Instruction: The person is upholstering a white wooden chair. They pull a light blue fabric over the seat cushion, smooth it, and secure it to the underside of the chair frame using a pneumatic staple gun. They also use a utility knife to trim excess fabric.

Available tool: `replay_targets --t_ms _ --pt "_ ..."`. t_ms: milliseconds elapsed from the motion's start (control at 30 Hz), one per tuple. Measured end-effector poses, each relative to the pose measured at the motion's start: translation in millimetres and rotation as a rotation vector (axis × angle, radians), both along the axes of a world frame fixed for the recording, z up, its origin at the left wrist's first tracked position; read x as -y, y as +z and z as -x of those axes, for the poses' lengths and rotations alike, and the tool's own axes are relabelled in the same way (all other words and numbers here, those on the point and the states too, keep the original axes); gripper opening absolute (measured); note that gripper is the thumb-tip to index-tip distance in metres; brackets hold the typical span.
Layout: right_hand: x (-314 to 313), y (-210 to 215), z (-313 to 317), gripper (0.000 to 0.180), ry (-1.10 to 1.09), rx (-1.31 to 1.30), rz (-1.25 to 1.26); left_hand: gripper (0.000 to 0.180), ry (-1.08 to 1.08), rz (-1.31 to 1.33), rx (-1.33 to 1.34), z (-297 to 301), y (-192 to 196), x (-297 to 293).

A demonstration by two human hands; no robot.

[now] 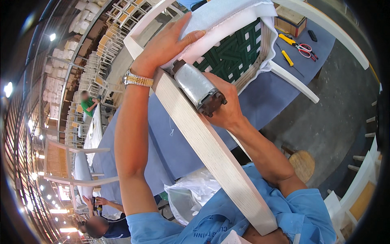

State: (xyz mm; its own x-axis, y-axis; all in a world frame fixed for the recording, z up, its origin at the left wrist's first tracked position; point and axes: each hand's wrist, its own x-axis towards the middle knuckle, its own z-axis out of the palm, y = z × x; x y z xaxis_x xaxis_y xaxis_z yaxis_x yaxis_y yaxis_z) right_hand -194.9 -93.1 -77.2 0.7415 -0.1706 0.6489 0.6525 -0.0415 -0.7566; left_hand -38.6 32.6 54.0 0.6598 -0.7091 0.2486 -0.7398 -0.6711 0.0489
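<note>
The left hand (168,42) lies open, pressing white fabric (227,18) flat. The right hand (227,107) grips one cylindrical metal stapler (199,87) against one overturned white wooden chair (203,142) with green woven webbing (233,51), on the blue table (260,101).

My left hand (168,42) lay flat on the fabric (227,16) along the chair seat (231,51), and my right hand (225,103) held the staple gun (198,87) just right of it, against the seat's edge. The chair rested on the table (260,101), one chair leg (215,158) running back toward my chest. Scissors (305,49) and a screwdriver (287,57) lay on the table beyond, to the right.
</note>
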Motion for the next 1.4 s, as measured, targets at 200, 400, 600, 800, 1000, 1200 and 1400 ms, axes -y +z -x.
replay_targets --t_ms 200,400,600,800,1000,1200,1400 --pt "-1 -2 0 0.058 -0.029 0.029 0.046 0.082 -0.026 -0.030 0.045 2 -1 0" --pt "0 -1 2 0.051 0.008 -0.040 0.012 0.078 -0.021 -0.012 -0.053 6 5 6" --pt "-6 -5 0 0.055 0.011 -0.006 -0.010 0.079 -0.067 -0.010 0.054 -3 -1 0" --pt "-3 -5 -4 0.062 0.048 0.024 0.002 0.077 0.109 -0.045 -0.066 12 10 7" --pt "-4 -1 -2 0.054 0.054 -0.007 0.022 0.074 -0.010 0.036 -0.034 2 -3 -1" --pt "-4 -7 -4 0.048 0.034 0.009 0.011 0.069 0.027 0.005 -0.068 9 3 4" --pt "-1 0 3 0.048 0.029 -0.020 0.015 0.067 -0.021 -0.027 0.022 14 5 -6"
